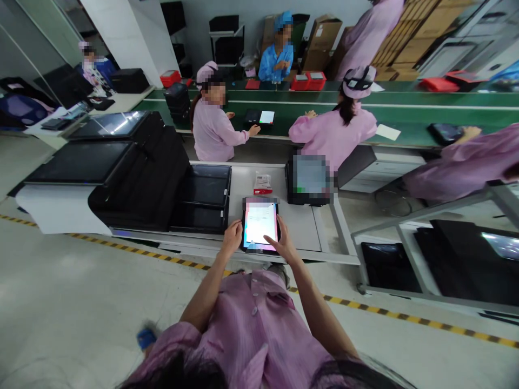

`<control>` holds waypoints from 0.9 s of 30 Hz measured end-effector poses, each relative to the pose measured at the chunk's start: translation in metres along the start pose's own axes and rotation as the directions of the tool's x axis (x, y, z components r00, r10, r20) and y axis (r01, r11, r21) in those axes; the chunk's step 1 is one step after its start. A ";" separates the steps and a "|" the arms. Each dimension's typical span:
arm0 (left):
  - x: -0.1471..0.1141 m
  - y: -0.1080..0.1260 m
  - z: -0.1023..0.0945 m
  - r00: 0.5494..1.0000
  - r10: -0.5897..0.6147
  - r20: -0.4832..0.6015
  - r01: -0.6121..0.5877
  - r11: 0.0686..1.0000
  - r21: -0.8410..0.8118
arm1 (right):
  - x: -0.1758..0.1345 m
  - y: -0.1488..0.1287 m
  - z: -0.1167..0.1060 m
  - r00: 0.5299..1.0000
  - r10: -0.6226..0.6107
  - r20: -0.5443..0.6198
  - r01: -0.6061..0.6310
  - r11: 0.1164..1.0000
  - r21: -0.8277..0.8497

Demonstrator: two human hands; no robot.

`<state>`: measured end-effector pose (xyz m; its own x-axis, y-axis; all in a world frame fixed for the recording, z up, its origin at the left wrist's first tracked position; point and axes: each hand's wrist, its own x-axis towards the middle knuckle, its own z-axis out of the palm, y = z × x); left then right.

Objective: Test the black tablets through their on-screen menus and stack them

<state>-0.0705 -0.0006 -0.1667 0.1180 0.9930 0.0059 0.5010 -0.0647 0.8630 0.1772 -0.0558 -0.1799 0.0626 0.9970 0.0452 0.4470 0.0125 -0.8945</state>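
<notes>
Table (302,229), pale-topped, directly beneath the tablet (260,222). Black units (138,189), stacked, left of the tablet. Dark-framed device (310,179), beyond and right of the tablet. Tablet itself, screen lit. Left hand (232,236), fingers curled at the tablet's left edge; whether clamped cannot be told. Right hand (285,246), thumb spread apart from fingers, over the tablet's right side. Packet (263,182), red and white, just beyond the tablet.

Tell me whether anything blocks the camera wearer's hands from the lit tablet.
Nothing visible does: the left hand is at the left edge of the tablet, the right hand at its right. The red-and-white packet lies beyond it, not between.
</notes>
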 end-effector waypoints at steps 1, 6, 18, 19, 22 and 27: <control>0.000 0.000 0.000 1.000 -0.005 0.003 0.005 1.000 0.002 | 0.002 -0.002 0.002 1.000 0.019 -0.024 -0.019 1.000 0.007; 0.002 0.000 -0.001 1.000 -0.012 0.000 0.012 1.000 0.010 | 0.019 -0.009 0.011 0.992 0.101 -0.070 -0.101 0.995 0.006; 0.001 -0.002 0.000 1.000 -0.002 -0.003 0.002 1.000 -0.003 | 0.027 0.030 0.005 0.976 0.162 -0.142 -0.117 0.952 0.284; 0.001 -0.002 0.000 1.000 -0.004 -0.003 0.004 1.000 -0.004 | 0.026 0.030 0.004 0.973 0.183 -0.143 -0.134 0.946 0.295; 0.002 -0.002 0.000 1.000 -0.010 0.003 0.010 1.000 -0.007 | 0.023 0.027 0.006 0.972 0.182 -0.146 -0.152 0.968 0.199; 0.002 -0.002 -0.001 1.000 0.013 0.009 -0.013 1.000 -0.001 | 0.016 0.019 0.009 0.983 0.115 -0.146 -0.107 0.992 0.060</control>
<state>-0.0719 0.0015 -0.1681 0.1325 0.9911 0.0125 0.4989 -0.0776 0.8632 0.1782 -0.0390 -0.2004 0.2427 0.9701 0.0067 0.3835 -0.0897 -0.9192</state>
